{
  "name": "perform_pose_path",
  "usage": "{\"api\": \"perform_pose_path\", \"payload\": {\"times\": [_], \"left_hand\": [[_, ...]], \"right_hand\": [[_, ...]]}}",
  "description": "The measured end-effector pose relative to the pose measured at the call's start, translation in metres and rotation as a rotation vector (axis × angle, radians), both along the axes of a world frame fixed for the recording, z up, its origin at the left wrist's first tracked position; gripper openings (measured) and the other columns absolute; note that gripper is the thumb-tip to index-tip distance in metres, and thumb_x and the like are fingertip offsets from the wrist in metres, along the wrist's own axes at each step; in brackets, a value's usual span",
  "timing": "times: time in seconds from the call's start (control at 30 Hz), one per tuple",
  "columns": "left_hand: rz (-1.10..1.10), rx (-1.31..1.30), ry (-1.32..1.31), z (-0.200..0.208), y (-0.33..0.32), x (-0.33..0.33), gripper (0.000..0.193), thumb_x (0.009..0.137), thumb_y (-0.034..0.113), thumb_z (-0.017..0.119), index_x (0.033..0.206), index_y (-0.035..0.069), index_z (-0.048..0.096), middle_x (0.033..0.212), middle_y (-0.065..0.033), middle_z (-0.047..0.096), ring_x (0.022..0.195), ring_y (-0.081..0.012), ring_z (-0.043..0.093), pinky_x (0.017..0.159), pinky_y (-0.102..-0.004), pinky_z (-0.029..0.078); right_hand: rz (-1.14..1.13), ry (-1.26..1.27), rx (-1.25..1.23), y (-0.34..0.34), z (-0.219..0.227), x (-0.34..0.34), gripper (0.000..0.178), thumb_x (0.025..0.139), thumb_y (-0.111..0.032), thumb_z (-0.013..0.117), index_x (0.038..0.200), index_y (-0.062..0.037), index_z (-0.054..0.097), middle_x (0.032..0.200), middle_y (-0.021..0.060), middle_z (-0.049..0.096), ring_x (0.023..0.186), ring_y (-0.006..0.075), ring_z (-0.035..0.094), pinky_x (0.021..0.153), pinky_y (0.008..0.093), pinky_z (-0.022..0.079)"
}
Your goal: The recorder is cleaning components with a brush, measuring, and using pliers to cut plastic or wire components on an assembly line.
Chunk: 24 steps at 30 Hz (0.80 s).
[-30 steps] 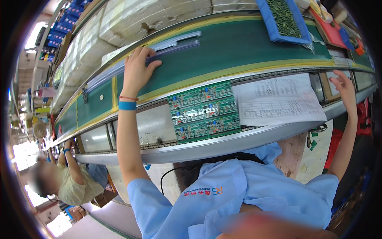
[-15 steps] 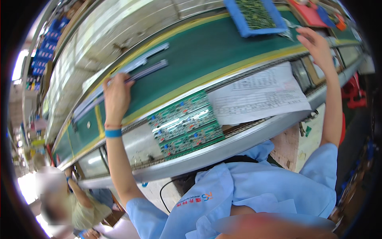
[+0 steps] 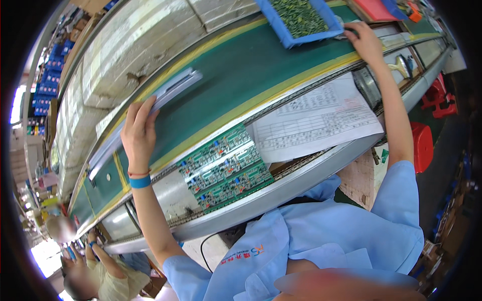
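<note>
My left hand (image 3: 139, 130) is closed round long, thin grey plastic tubes (image 3: 175, 86) lying along the far side of the green belt. The tubes rest side by side, their far ends slightly blurred. At the upper right, my right hand (image 3: 365, 42) has its fingers bent against a crumpled clear plastic bag (image 3: 341, 34). That bag sits against the right end of a blue tray (image 3: 288, 39) holding many small green-and-dark parts. In front of me, a green circuit board panel (image 3: 226, 168) with mounted components lies across the conveyor rails.
Printed paper sheets (image 3: 319, 120) lie right of the board panel. White foam blocks (image 3: 145, 55) line the belt's far side. A red folder-like item (image 3: 374, 10) is at upper right, red stools (image 3: 422, 145) stand at right, and a co-worker (image 3: 118, 281) is at lower left.
The tubes, apart before, now lie together under my left hand. My right hand has come in to the bag beside the tray. The whole view has shifted slightly.
</note>
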<state>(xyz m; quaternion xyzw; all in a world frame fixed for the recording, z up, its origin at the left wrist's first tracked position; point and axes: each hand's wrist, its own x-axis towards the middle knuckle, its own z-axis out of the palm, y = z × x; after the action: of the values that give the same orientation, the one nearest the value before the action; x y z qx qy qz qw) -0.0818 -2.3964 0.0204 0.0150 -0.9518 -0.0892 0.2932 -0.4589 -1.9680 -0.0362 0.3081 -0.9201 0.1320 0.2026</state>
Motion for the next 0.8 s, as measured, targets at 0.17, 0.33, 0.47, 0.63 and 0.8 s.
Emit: {"api": "perform_pose_path", "payload": {"times": [0.17,0.33,0.47,0.63,0.8], "left_hand": [[-0.009,-0.184,-0.061,0.017,0.016,-0.001,0.038,0.079,0.008,0.068,0.114,0.021,0.067,0.074,-0.0049,0.054,0.062,-0.0219,0.053,0.056,-0.0341,0.044],[0.033,-0.085,-0.097,0.006,0.023,0.012,0.027,0.082,0.023,0.067,0.109,0.021,0.07,0.07,-0.0001,0.054,0.058,-0.0176,0.048,0.055,-0.0304,0.038],[-0.026,-0.051,-0.081,0.003,0.024,0.025,0.025,0.082,0.027,0.067,0.106,0.019,0.071,0.069,0.0017,0.054,0.06,-0.0148,0.048,0.06,-0.0287,0.032],[-0.049,-0.101,-0.035,0.013,0.035,0.037,0.026,0.077,0.026,0.07,0.102,0.019,0.072,0.07,0.0024,0.055,0.061,-0.013,0.048,0.062,-0.0288,0.031],[-0.072,-0.099,0.055,0.021,0.04,0.042,0.03,0.073,0.029,0.072,0.101,0.019,0.073,0.074,0.0021,0.055,0.061,-0.0129,0.047,0.065,-0.0292,0.03]], "right_hand": [[0.109,-0.097,-0.101,0.039,-0.013,-0.058,0.033,0.089,-0.029,0.063,0.114,-0.0076,0.064,0.108,0.0113,0.064,0.101,0.023,0.061,0.089,0.0305,0.044],[0.086,-0.218,-0.082,0.034,-0.013,-0.061,0.035,0.091,-0.029,0.061,0.12,-0.0089,0.062,0.12,0.0109,0.062,0.113,0.0208,0.057,0.097,0.0288,0.04],[0.089,-0.192,-0.098,0.037,-0.018,-0.062,0.035,0.09,-0.033,0.061,0.12,-0.0158,0.063,0.117,0.0109,0.063,0.109,0.0221,0.059,0.095,0.029,0.041],[0.04,-0.185,-0.125,0.037,-0.021,-0.055,0.034,0.09,-0.032,0.061,0.119,-0.0146,0.064,0.113,0.0098,0.064,0.106,0.0194,0.061,0.094,0.0275,0.041],[-0.019,-0.203,-0.101,0.038,-0.02,-0.055,0.033,0.091,-0.031,0.061,0.119,-0.0125,0.064,0.114,0.0085,0.065,0.104,0.0185,0.061,0.092,0.0277,0.043]]}}
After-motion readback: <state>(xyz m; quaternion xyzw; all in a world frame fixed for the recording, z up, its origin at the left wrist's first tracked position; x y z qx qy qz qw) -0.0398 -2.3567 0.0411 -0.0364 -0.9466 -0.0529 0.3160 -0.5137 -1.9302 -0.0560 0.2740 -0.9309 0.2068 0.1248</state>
